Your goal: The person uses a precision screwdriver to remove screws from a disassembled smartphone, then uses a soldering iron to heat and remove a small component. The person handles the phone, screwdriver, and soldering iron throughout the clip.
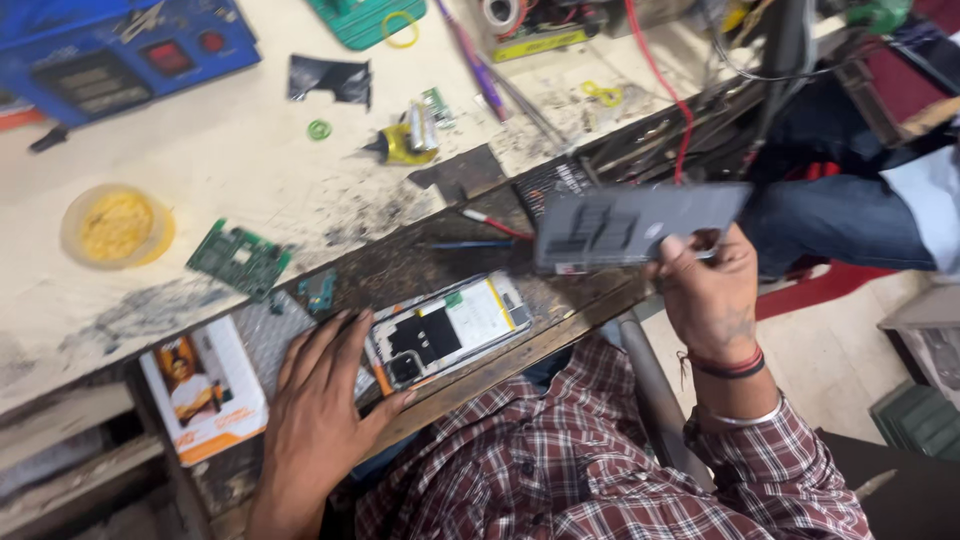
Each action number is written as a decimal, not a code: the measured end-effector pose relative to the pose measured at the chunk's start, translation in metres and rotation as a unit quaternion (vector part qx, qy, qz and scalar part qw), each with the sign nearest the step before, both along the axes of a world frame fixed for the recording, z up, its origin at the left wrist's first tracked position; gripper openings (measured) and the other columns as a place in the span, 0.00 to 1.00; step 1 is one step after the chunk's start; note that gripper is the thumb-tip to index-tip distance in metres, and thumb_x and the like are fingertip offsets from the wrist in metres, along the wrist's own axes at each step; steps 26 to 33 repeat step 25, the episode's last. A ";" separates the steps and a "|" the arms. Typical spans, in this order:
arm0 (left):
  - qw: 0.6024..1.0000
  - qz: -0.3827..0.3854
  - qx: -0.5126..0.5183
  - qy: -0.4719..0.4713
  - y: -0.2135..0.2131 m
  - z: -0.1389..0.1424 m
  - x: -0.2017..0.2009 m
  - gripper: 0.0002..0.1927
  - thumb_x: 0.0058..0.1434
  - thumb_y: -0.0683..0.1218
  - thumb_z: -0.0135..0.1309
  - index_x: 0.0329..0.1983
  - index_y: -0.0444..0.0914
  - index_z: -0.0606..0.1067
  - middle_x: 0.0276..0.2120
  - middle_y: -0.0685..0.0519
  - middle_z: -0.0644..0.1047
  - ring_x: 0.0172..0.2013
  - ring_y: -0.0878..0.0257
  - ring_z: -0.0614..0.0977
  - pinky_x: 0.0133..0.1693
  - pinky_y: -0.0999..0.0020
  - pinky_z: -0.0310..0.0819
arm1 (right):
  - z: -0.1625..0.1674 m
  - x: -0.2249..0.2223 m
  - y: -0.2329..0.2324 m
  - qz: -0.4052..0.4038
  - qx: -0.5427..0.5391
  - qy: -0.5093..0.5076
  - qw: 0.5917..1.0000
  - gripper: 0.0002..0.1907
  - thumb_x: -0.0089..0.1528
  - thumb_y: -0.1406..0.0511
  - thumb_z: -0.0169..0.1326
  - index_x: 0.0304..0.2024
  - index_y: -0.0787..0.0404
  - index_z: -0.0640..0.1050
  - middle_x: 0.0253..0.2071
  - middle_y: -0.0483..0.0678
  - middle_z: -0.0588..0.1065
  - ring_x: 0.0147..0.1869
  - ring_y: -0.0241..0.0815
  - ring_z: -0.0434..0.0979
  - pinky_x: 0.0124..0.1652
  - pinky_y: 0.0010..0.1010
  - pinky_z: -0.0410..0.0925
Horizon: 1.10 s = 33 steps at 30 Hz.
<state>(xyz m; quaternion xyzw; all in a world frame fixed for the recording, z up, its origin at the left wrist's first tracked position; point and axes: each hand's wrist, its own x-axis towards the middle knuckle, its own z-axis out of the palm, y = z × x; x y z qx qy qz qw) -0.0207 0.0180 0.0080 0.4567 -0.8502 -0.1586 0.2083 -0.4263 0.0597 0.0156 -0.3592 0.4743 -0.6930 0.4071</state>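
My left hand [322, 400] lies flat on the worn workbench, fingers spread, touching the left end of an opened phone [450, 328] that lies face down with its white battery and black parts showing. My right hand [712, 290] is raised over the bench's front edge and grips a dark grey phone back cover [630, 226] by its right end, holding it roughly level. I wear a red plaid shirt, with red thread and a metal bangle on my right wrist.
A green circuit board [240, 260], a yellow lidded tub [115, 226], a white and orange box [205, 385] and a blue bench machine [110, 50] lie left. A yellow tool [408, 140], red wire [672, 95] and tweezers clutter the back. Another person's jeans-clad leg [850, 225] is right.
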 end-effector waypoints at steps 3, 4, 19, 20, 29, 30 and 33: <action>1.000 0.006 0.002 0.009 0.000 0.005 0.001 0.48 0.47 0.60 0.67 0.67 0.35 0.66 0.60 0.39 0.74 0.63 0.45 0.71 0.65 0.47 0.58 | 0.002 0.022 0.001 0.047 -0.027 0.035 0.998 0.09 0.66 0.74 0.61 0.44 0.64 0.73 0.37 0.50 0.76 0.39 0.40 0.78 0.41 0.32 0.72; 1.000 0.011 0.006 0.011 0.000 0.007 0.000 0.47 0.46 0.60 0.67 0.67 0.35 0.66 0.60 0.39 0.74 0.63 0.45 0.71 0.65 0.47 0.58 | 0.002 0.028 0.001 0.057 -0.034 -0.014 0.998 0.07 0.68 0.73 0.60 0.44 0.65 0.74 0.39 0.50 0.76 0.41 0.40 0.78 0.43 0.32 0.73; 0.999 -0.014 0.029 0.002 0.000 0.005 0.013 0.50 0.49 0.59 0.68 0.71 0.35 0.61 0.61 0.41 0.73 0.65 0.47 0.69 0.67 0.47 0.56 | -0.020 0.097 0.019 0.760 0.013 -0.083 0.644 0.13 0.73 0.61 0.50 0.54 0.64 0.72 0.52 0.65 0.79 0.58 0.62 0.84 0.54 0.51 0.79; 1.000 -0.015 0.025 0.003 0.001 0.004 0.015 0.50 0.51 0.59 0.67 0.72 0.35 0.61 0.61 0.40 0.73 0.66 0.47 0.69 0.67 0.48 0.56 | -0.018 0.095 0.019 0.743 0.025 -0.113 0.660 0.13 0.73 0.60 0.49 0.53 0.62 0.71 0.52 0.67 0.79 0.58 0.64 0.84 0.55 0.54 0.79; 0.999 -0.011 0.030 -0.015 0.002 -0.004 0.014 0.54 0.50 0.63 0.66 0.73 0.35 0.58 0.61 0.40 0.73 0.66 0.48 0.69 0.68 0.47 0.54 | -0.019 0.068 0.034 0.535 0.166 -0.252 0.789 0.29 0.72 0.53 0.51 0.63 0.72 0.77 0.53 0.77 0.76 0.57 0.73 0.80 0.60 0.69 0.70; 0.999 -0.011 0.030 -0.015 0.002 -0.004 0.014 0.54 0.50 0.63 0.66 0.73 0.35 0.58 0.61 0.40 0.73 0.66 0.48 0.69 0.68 0.47 0.54 | -0.019 0.068 0.034 0.535 0.166 -0.252 0.789 0.29 0.72 0.53 0.51 0.63 0.72 0.77 0.53 0.77 0.76 0.57 0.73 0.80 0.60 0.69 0.70; 0.999 -0.011 0.030 -0.015 0.002 -0.004 0.014 0.54 0.50 0.63 0.66 0.73 0.35 0.58 0.61 0.40 0.73 0.66 0.48 0.69 0.68 0.47 0.54 | -0.019 0.068 0.034 0.535 0.166 -0.252 0.789 0.29 0.72 0.53 0.51 0.63 0.72 0.77 0.53 0.77 0.76 0.57 0.73 0.80 0.60 0.69 0.70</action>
